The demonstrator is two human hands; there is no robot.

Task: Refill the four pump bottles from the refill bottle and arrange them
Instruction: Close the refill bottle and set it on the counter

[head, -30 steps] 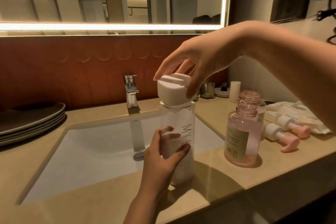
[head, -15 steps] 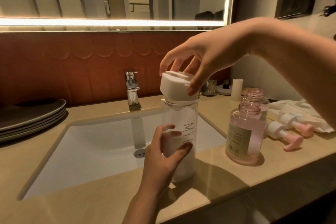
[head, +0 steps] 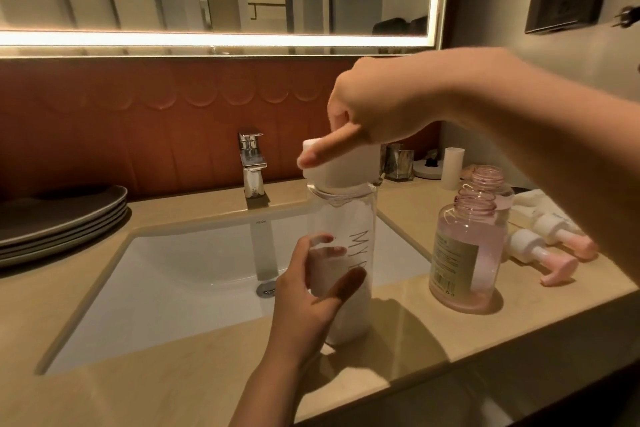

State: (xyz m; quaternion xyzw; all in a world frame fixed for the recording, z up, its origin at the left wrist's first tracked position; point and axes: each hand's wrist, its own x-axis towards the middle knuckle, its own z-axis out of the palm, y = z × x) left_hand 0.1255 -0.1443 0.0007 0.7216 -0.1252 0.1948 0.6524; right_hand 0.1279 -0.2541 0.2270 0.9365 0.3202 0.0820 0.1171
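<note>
Plates: a stack of grey plates (head: 62, 215) sits on the counter (head: 173, 388), far left.
Sink: the white sink (head: 180, 274) is set in the counter. A shiny tap (head: 252, 163) stands behind it.
Left hand: the left hand (head: 308, 302) wraps its fingers and thumb round the low part of the refill bottle (head: 346, 218).
Refill bottle: it is clear and stands up on the counter, at the front right corner of the sink. Its low part looks white.
Cap: the white cap (head: 346, 170) sits on top of the refill bottle, a bit tilted.
Right hand: the right hand (head: 377, 111) comes from above and pinches the cap with fingers and thumb.
Pink bottle: a pink bottle (head: 467, 253) stands just right of the refill bottle, top open. A second pink bottle (head: 493, 180) stands right behind it, also open.
Cup: a small white cup (head: 453, 168) stands near the back wall.
Pumps: two pumps (head: 540, 253) with pink heads lie on the counter, right of the pink bottle.
Cloth: a white cloth (head: 530, 201) lies behind the pumps.
</note>
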